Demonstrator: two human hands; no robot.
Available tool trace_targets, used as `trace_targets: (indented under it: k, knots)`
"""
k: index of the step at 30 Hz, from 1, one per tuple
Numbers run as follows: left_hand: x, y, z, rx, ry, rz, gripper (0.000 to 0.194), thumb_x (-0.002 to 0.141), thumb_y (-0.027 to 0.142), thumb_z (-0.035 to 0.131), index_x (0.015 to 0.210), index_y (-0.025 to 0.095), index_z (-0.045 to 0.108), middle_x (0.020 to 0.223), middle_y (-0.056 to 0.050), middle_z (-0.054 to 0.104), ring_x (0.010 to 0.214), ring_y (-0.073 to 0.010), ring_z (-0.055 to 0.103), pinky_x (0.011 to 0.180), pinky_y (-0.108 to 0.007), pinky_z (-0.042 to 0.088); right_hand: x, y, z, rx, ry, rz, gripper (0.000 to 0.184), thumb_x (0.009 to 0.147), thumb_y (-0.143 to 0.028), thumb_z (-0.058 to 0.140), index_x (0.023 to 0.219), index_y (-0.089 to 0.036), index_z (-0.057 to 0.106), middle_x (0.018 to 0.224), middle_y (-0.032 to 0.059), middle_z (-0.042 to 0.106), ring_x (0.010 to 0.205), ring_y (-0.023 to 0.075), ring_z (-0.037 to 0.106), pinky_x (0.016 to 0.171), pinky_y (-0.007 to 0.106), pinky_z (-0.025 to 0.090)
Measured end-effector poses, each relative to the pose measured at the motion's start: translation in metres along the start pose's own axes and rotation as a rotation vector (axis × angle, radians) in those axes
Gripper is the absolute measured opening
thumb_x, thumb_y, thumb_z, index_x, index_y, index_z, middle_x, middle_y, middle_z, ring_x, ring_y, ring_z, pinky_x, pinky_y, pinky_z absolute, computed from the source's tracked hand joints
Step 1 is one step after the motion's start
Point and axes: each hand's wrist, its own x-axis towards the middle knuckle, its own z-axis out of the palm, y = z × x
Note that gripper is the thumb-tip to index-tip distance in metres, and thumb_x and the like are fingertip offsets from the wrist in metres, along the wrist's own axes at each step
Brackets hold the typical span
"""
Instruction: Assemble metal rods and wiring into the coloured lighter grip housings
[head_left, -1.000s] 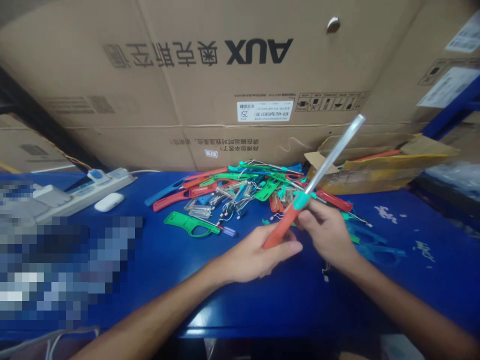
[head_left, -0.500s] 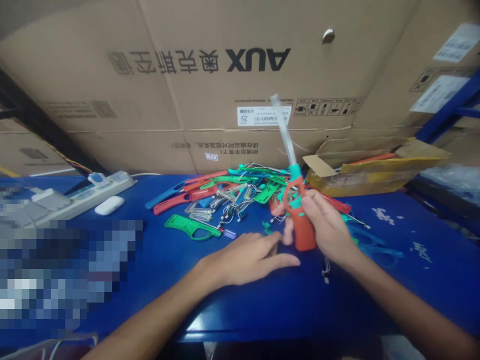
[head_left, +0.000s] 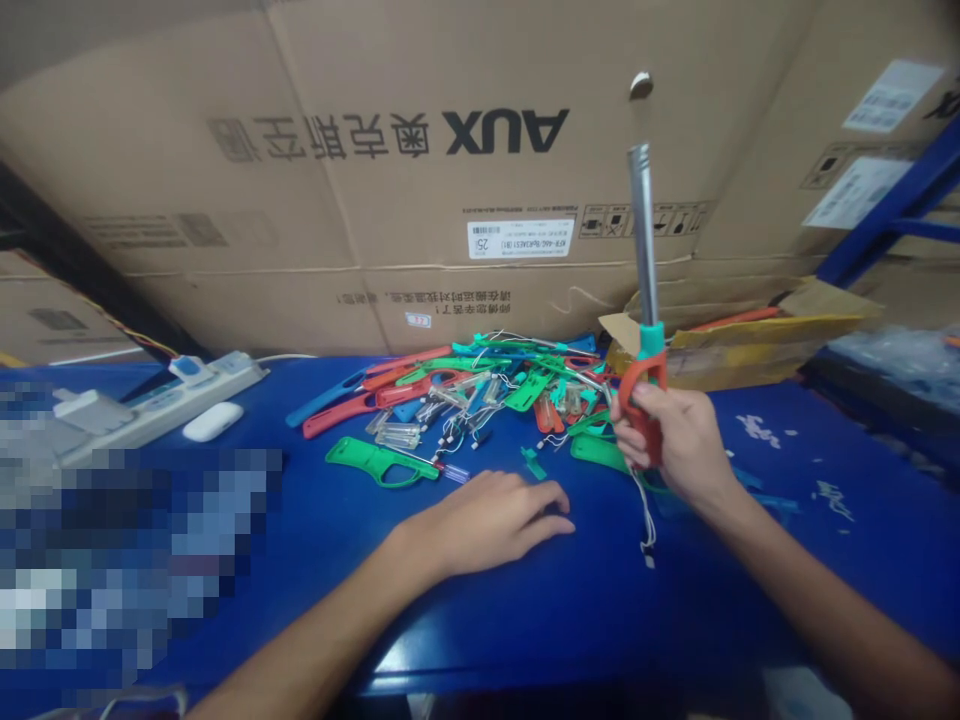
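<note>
My right hand is wrapped round the orange handle of a long-nosed lighter. Its metal tube points up from a teal collar, and the fingers cover much of the grip. White wires with small connectors hang below this hand. On the blue table, my left hand rests palm down with nothing in it, thumb and fingers apart. Just beyond it lie a small teal plastic piece and a tool with a clear purple handle, its shaft reaching a green lighter shell.
Behind the hands spreads a pile of coloured lighter shells, clear tanks and wires. An open carton stands at the back right, before a large cardboard box. At left are a power strip and a white earbud case.
My right hand has moved right with the lighter, whose tube now stands nearly upright instead of leaning left. The left hand stays on the table, now well apart from the lighter.
</note>
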Motion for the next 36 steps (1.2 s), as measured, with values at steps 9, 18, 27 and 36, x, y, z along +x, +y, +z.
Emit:
trace_targets:
  k: [9, 18, 27, 36]
  knots:
    - [0.0, -0.001, 0.0, 0.033, 0.001, 0.008, 0.028, 0.106, 0.039, 0.048, 0.121, 0.022, 0.066, 0.088, -0.005, 0.077, 0.079, -0.0211, 0.073, 0.064, -0.03, 0.044, -0.003, -0.008, -0.001, -0.079, 0.053, -0.039, 0.038, 0.08, -0.048, 0.072, 0.059, -0.018, 0.059, 0.038, -0.0063, 0.04, 0.03, 0.007, 0.035, 0.032, 0.02, 0.028]
    - [0.0, -0.003, 0.003, 0.098, 0.029, 0.035, 0.026, 0.107, 0.038, 0.048, 0.118, 0.023, 0.066, 0.084, -0.004, 0.076, 0.074, -0.0208, 0.072, 0.061, -0.029, 0.043, -0.003, 0.001, 0.001, -0.203, 0.03, -0.071, 0.033, 0.085, -0.042, 0.064, 0.063, -0.022, 0.05, 0.042, -0.0077, 0.038, 0.034, 0.0069, 0.033, 0.034, 0.02, 0.025]
    - [0.0, -0.005, 0.003, 0.142, 0.044, 0.049, 0.024, 0.106, 0.035, 0.048, 0.114, 0.023, 0.067, 0.08, -0.003, 0.075, 0.07, -0.02, 0.072, 0.058, -0.031, 0.04, 0.004, 0.005, -0.004, -0.343, -0.067, 0.012, 0.028, 0.088, -0.045, 0.058, 0.073, -0.025, 0.046, 0.045, -0.0106, 0.035, 0.034, 0.0083, 0.028, 0.034, 0.022, 0.023]
    - [-0.001, -0.006, 0.004, 0.165, 0.06, 0.064, 0.025, 0.107, 0.034, 0.044, 0.115, 0.023, 0.066, 0.077, -0.002, 0.073, 0.068, -0.0193, 0.072, 0.056, -0.031, 0.04, 0.007, 0.007, -0.002, -0.979, -0.058, -0.214, 0.03, 0.094, -0.036, 0.051, 0.115, -0.021, 0.067, 0.08, 0.002, 0.073, 0.067, 0.0207, 0.064, 0.068, 0.031, 0.046]
